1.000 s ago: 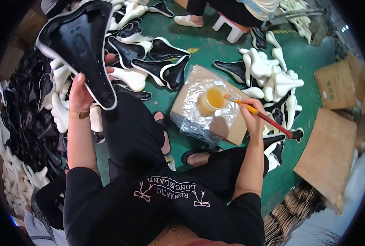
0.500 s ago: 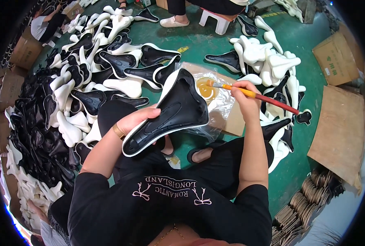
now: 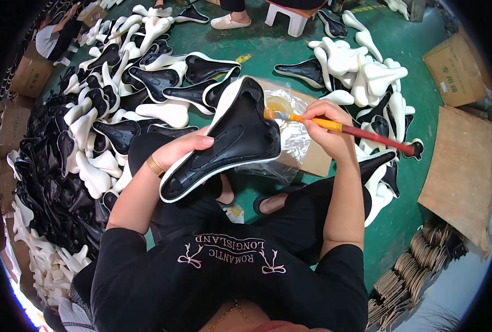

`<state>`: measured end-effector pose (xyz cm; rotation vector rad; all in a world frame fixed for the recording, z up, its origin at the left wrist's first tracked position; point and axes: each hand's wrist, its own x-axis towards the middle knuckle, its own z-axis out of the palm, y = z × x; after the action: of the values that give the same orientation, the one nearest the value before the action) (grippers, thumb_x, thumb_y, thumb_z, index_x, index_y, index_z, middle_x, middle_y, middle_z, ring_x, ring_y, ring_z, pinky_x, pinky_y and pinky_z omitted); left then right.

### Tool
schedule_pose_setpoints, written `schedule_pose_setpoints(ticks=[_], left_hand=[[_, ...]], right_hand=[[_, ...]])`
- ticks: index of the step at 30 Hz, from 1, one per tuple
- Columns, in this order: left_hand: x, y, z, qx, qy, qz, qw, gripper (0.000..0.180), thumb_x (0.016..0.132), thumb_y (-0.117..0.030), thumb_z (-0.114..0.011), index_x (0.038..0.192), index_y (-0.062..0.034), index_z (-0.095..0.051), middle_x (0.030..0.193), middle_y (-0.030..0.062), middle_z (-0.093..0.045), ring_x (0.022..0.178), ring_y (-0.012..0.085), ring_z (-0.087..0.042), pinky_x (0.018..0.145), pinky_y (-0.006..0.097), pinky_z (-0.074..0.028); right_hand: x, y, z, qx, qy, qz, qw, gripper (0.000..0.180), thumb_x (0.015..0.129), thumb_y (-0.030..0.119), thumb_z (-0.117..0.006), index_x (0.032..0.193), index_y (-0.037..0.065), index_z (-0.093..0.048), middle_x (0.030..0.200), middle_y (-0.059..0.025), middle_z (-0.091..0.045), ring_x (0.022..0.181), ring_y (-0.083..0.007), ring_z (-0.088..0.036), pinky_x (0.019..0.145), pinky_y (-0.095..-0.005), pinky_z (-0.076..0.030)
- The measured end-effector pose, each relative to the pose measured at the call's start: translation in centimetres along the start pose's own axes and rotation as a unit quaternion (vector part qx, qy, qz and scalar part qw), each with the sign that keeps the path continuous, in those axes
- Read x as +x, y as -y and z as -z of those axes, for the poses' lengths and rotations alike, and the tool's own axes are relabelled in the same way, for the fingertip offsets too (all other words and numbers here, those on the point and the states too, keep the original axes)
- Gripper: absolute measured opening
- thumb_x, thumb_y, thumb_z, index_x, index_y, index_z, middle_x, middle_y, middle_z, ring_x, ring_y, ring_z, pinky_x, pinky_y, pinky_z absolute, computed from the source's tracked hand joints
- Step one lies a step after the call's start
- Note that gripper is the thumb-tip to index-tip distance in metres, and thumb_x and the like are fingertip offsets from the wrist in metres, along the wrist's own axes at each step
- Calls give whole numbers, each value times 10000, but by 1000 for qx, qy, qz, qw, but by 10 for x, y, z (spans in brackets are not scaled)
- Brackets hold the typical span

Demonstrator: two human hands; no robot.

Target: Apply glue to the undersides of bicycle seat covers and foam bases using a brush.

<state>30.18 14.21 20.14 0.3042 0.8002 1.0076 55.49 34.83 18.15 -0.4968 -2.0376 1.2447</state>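
Note:
My left hand (image 3: 186, 148) grips a bicycle saddle (image 3: 232, 138) by its narrow part, thumb on top. The saddle's black hollow underside faces up, edged by a white foam rim. In my right hand (image 3: 331, 124) is a paintbrush (image 3: 362, 131) with a yellow and red handle. Its bristle tip is at the saddle's wide end, by the right rim. Behind the brush lies a puddle of yellowish glue (image 3: 279, 104) on clear plastic film (image 3: 295, 135), spread over a cardboard box (image 3: 319, 161). The saddle hides part of the film and glue.
Piled saddles and white foam pieces (image 3: 165, 113) cover the floor at left, beside a heap of black covers (image 3: 52, 160). Another saddle pile (image 3: 362, 69) is at right. Cardboard boxes (image 3: 457, 69) stand along both sides. A white stool (image 3: 286, 19) and a person's shoe (image 3: 231, 21) are at the far side.
The paintbrush has moved from the glue puddle to the saddle's wide end, its tip now by the rim. The saddle has shifted slightly left and away from me.

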Motion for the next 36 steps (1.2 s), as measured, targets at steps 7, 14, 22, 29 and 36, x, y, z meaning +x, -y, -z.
schedule_pose_setpoints(ticks=[7, 14, 22, 29, 36], left_hand=[[5, 4, 7, 189, -43, -117, 974, 830, 789, -189, -685, 1461, -2, -235, 1439, 102, -374, 1310, 179, -376, 1099, 305, -264], [15, 16, 9, 442, -103, -200, 869, 944, 711, -161, -759, 1470, -5, -219, 1425, 128, -397, 1307, 211, -381, 1082, 328, -294], [24, 17, 5, 509, -182, -243, 805, 970, 699, -226, -776, 1479, -57, -224, 1397, 167, -440, 1269, 247, -452, 1050, 343, -351], [34, 18, 3, 544, -192, -277, 768, 971, 687, -256, -776, 1477, -88, -236, 1382, 168, -460, 1235, 279, -496, 1027, 348, -381], [40, 19, 4, 524, -166, -281, 787, 1010, 682, -269, -786, 1485, -68, -207, 1398, 144, -434, 1262, 237, -449, 1045, 347, -355]], right_hand=[[-4, 3, 3, -42, 51, -71, 995, 38, 722, -4, -617, 756, -5, -601, 791, -52, -599, 713, -116, -559, 638, -238, -446], [-8, 3, 0, 41, 60, -132, 989, 32, 753, 15, -619, 780, -2, -620, 753, -25, -612, 696, -79, -556, 640, -226, -453], [-1, -43, -24, -165, -68, -42, 983, 113, 745, 101, -654, 814, 11, -652, 765, -111, -650, 696, -217, -633, 622, -312, -492], [3, -25, -1, 103, -108, -187, 971, 57, 796, 58, -622, 804, 2, -616, 736, -29, -613, 670, -97, -565, 616, -241, -458], [-1, -7, -6, 108, -101, -169, 974, 28, 805, 27, -608, 807, 0, -610, 729, -23, -606, 664, -82, -559, 613, -224, -458]])
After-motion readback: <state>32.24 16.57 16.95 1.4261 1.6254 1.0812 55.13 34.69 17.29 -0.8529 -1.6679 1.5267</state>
